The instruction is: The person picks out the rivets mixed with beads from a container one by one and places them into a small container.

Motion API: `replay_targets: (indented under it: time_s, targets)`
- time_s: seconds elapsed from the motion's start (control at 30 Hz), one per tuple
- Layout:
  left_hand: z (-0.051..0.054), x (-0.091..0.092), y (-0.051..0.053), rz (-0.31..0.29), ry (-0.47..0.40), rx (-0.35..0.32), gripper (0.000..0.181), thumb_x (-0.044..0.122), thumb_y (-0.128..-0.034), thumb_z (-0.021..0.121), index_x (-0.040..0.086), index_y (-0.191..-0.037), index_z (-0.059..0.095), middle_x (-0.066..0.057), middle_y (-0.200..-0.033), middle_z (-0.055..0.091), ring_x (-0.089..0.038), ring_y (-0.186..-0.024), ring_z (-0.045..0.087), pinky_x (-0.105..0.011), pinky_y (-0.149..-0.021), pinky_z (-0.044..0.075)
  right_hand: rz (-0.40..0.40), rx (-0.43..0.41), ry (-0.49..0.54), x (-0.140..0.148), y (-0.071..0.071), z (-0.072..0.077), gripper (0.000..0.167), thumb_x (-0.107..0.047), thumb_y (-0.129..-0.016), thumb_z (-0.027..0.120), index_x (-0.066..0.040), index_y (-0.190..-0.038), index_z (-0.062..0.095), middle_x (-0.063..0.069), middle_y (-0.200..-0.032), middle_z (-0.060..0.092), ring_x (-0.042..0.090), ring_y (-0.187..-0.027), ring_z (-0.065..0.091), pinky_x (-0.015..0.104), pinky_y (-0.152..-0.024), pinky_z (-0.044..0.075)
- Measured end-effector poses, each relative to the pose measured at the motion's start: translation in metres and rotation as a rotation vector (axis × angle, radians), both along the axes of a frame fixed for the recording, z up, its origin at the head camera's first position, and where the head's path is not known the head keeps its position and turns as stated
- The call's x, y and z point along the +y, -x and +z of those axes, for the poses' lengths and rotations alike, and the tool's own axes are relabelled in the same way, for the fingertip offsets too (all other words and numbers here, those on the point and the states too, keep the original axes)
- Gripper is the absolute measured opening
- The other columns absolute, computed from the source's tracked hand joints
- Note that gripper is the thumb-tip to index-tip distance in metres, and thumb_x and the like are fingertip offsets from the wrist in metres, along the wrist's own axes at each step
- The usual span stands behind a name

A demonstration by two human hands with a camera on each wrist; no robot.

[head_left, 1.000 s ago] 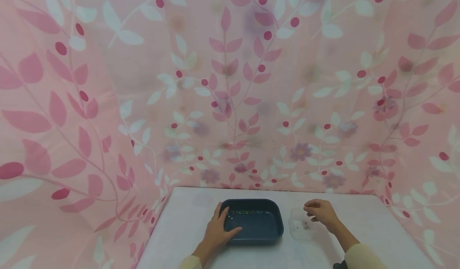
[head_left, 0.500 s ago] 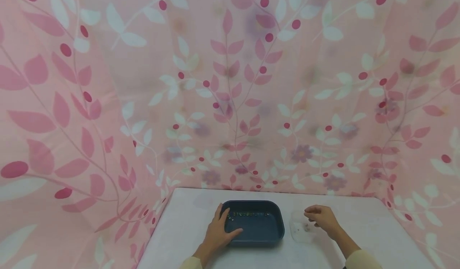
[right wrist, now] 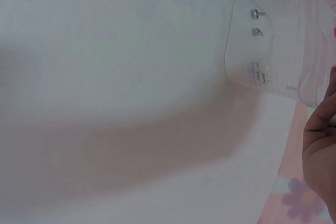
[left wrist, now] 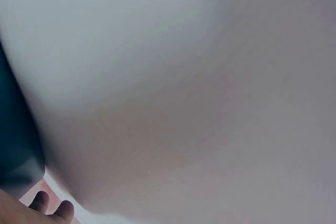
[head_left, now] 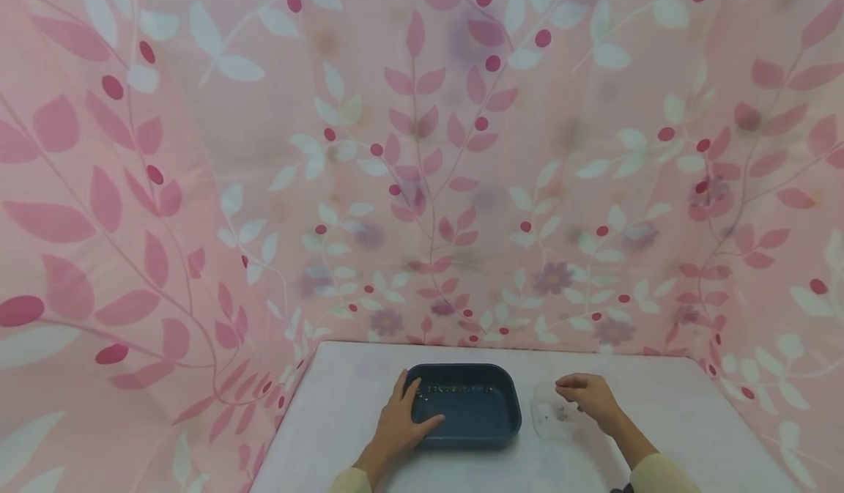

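The left hand (head_left: 398,421) spreads at the tray's (head_left: 471,418) left end; the right hand (head_left: 592,399), fingertips together (I can't tell whether on anything), hovers by the box (right wrist: 286,40) of screws (right wrist: 256,13) beside the tray.

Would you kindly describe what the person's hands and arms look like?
The left hand and right hand are bare and ungloved. Plain, pale cream-yellow fabric sleeves stop short of both hands. Small markings, if any, are too blurred to tell.

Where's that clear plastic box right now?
In the head view, the clear plastic box stands on the white table, just right of the dark blue tray, with the right hand close by.
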State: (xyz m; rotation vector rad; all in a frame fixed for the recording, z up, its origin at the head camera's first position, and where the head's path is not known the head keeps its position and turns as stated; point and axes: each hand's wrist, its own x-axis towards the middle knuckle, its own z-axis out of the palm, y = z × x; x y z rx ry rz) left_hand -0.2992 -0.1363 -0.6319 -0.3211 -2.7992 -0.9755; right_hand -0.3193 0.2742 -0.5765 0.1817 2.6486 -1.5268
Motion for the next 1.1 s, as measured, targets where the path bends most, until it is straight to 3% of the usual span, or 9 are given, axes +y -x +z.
replay_targets:
  time_s: [0.13, 0.3, 0.77, 1.0, 1.1]
  targets:
    - [-0.0047, 0.0004, -0.0003, 0.001, 0.008, 0.034, 0.091, 0.062, -0.0784, 0.073, 0.01, -0.147, 0.044, -0.02, -0.16, 0.024, -0.045, -0.13, 0.049, -0.064, -0.089, 0.047, 0.006, -0.028, -0.015, 0.0013, 0.0016, -0.0018, 0.031, -0.022, -0.089, 0.072, -0.001, -0.112, 0.071, 0.008, -0.1, 0.074, 0.025, -0.092, 0.066, 0.037, -0.072, 0.052]
    - [-0.0102, 0.0004, -0.0012, 0.006, 0.001, 0.029, 0.094, 0.067, -0.077, 0.071, 0.012, -0.148, 0.044, -0.018, -0.161, 0.024, -0.044, -0.13, 0.05, -0.063, -0.09, 0.047, 0.009, -0.045, -0.043, 0.002, 0.0013, -0.0062, 0.029, -0.022, -0.089, 0.072, -0.002, -0.111, 0.072, 0.008, -0.101, 0.074, 0.019, -0.09, 0.064, 0.04, -0.075, 0.053]
    - [-0.0033, 0.0011, -0.002, 0.004, 0.017, 0.055, 0.09, 0.062, -0.08, 0.072, 0.01, -0.148, 0.043, -0.019, -0.16, 0.024, -0.046, -0.124, 0.053, -0.064, -0.085, 0.048, 0.02, -0.034, -0.043, -0.0008, 0.0009, -0.0003, 0.03, -0.021, -0.089, 0.072, 0.0, -0.11, 0.072, 0.008, -0.1, 0.074, 0.021, -0.091, 0.065, 0.044, -0.077, 0.053]
    - [-0.0038, 0.0001, 0.0021, 0.01, -0.014, -0.012, 0.092, 0.066, -0.078, 0.071, 0.015, -0.149, 0.042, -0.014, -0.164, 0.019, -0.043, -0.133, 0.048, -0.065, -0.094, 0.044, 0.019, -0.023, -0.051, -0.0012, 0.0032, 0.0017, 0.029, -0.021, -0.089, 0.072, -0.001, -0.109, 0.072, 0.008, -0.1, 0.074, 0.02, -0.091, 0.065, 0.044, -0.077, 0.053]
    - [-0.0066, -0.0008, 0.0041, 0.007, -0.012, -0.011, 0.093, 0.067, -0.077, 0.071, 0.016, -0.149, 0.043, -0.013, -0.164, 0.018, -0.043, -0.132, 0.048, -0.064, -0.094, 0.045, 0.019, -0.027, -0.05, -0.0012, 0.0031, 0.001, 0.029, -0.021, -0.09, 0.071, -0.001, -0.11, 0.072, 0.007, -0.1, 0.074, 0.02, -0.091, 0.064, 0.043, -0.077, 0.053]
